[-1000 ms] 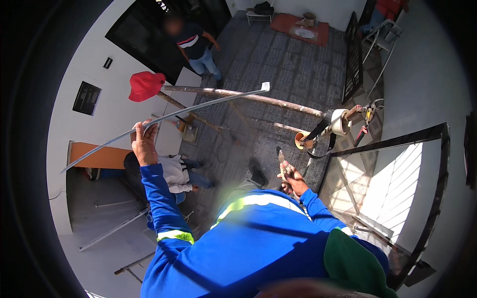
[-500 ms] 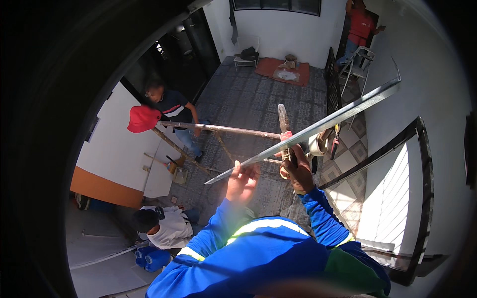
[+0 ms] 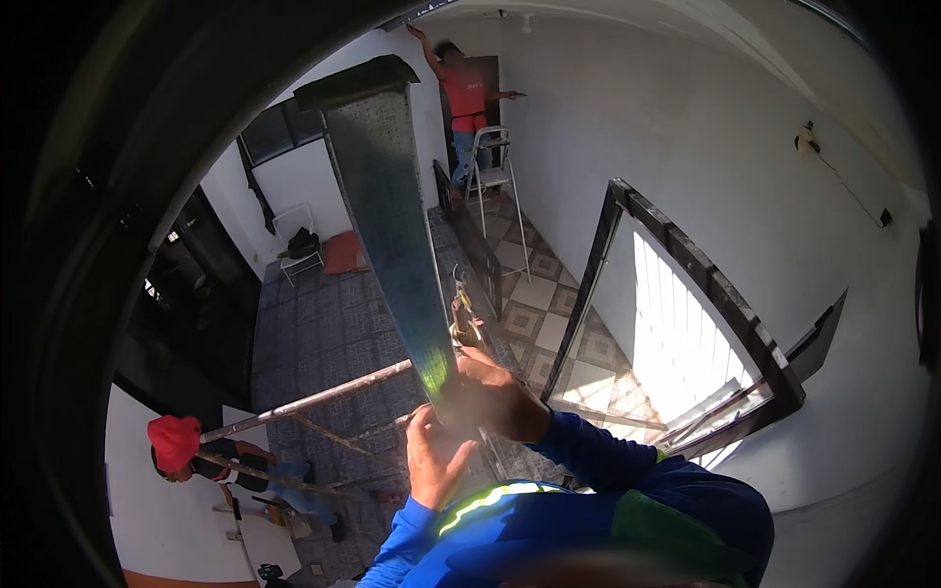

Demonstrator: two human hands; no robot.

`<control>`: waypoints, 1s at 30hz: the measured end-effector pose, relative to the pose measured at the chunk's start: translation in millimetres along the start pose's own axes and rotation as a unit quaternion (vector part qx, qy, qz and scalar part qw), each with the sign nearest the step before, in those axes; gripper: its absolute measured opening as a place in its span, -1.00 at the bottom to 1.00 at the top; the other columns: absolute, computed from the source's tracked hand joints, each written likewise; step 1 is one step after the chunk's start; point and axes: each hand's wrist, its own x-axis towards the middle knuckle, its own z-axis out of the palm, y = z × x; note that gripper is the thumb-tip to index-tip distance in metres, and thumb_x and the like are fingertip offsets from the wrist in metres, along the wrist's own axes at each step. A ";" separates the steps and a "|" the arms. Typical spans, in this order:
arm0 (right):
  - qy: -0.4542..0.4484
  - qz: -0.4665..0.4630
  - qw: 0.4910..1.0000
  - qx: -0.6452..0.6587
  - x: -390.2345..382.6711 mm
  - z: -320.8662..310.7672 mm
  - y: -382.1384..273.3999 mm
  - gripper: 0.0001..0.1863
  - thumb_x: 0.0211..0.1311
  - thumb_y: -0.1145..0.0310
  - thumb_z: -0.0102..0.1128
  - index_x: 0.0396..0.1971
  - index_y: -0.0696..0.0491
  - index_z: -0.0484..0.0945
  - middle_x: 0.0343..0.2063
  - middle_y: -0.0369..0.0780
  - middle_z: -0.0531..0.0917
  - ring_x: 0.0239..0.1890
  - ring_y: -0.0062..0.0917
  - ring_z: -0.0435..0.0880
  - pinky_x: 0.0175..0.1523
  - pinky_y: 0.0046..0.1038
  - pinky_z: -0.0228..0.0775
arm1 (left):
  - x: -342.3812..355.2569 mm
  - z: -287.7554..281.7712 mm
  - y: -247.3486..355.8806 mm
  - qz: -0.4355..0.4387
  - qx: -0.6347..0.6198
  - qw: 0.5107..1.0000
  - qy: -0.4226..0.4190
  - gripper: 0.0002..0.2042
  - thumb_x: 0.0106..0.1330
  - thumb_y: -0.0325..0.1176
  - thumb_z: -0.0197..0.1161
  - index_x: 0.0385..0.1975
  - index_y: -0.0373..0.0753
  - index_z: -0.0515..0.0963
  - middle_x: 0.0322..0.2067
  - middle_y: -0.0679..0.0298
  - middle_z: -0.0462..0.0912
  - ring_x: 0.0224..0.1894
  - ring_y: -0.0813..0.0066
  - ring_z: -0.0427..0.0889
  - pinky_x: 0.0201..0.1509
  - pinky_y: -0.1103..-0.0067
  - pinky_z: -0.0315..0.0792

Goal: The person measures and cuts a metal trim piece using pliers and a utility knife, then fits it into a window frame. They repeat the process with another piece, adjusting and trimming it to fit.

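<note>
A long galvanized metal channel (image 3: 384,216) rises away from me, its broad face turned toward me and its far end high above the floor. My right hand (image 3: 500,397) is closed around its near part, slightly blurred. My left hand (image 3: 434,459) cups the lower end, fingertips against the metal and thumb apart. Just beyond my right hand, a pair of snips or pliers (image 3: 460,286) shows above a pale holder (image 3: 465,323); what carries them is partly hidden.
A paint-spotted scaffold pipe (image 3: 314,400) with a red cap (image 3: 173,443) on its end runs left, near a co-worker. Another person in red (image 3: 466,93) stands on a stepladder (image 3: 490,167). A dark metal frame (image 3: 701,260) stands at right, by the white wall.
The channel has swung from slanting across me to pointing away and upward. My hands have come closer together at its near end, and my view has turned right.
</note>
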 end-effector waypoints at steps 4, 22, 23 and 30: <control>0.012 -0.072 0.992 -0.104 0.1 -5.4 -2.3 -0.70 0.39 0.14 0.18 -0.16 0.08 0.55 -0.35 -0.21 0.49 -0.31 -0.37 0.46 -0.16 -0.33 0.32 | 1.1 47.2 -14.5 -0.111 -0.253 0.955 -0.110 -0.64 0.20 -0.53 0.31 0.01 -0.29 0.47 -0.19 0.26 0.64 -0.13 0.49 0.61 -0.04 0.53 0.49; 0.142 0.231 0.939 0.213 -96.0 -80.1 97.1 -0.51 0.37 0.14 0.26 0.15 0.11 0.45 -0.23 -0.27 0.61 -0.30 -0.66 0.59 -0.24 -0.59 0.48 | -13.2 28.7 -69.7 -0.212 -0.283 0.934 -0.041 -0.70 0.26 -0.64 0.29 -0.04 -0.29 0.47 -0.36 0.33 0.54 -0.31 0.62 0.59 -0.21 0.66 0.50; 0.153 0.253 0.932 0.208 -106.0 -83.6 107.6 -0.53 0.36 0.15 0.28 0.12 0.11 0.47 -0.27 -0.29 0.62 -0.32 -0.67 0.58 -0.24 -0.59 0.48 | -13.9 28.9 -78.6 -0.208 -0.265 0.940 -0.051 -0.70 0.27 -0.65 0.27 -0.03 -0.29 0.46 -0.34 0.33 0.53 -0.30 0.63 0.57 -0.17 0.67 0.49; 0.326 0.316 0.876 0.162 -153.1 -111.1 129.0 -0.62 0.42 0.03 0.18 -0.08 0.06 0.52 -0.42 -0.33 0.59 -0.42 -0.68 0.57 -0.35 -0.60 0.43 | -34.9 25.4 -115.9 -0.255 -0.277 0.924 -0.062 -0.69 0.35 -0.61 0.20 0.06 -0.25 0.40 -0.18 0.29 0.49 -0.19 0.62 0.50 -0.07 0.68 0.48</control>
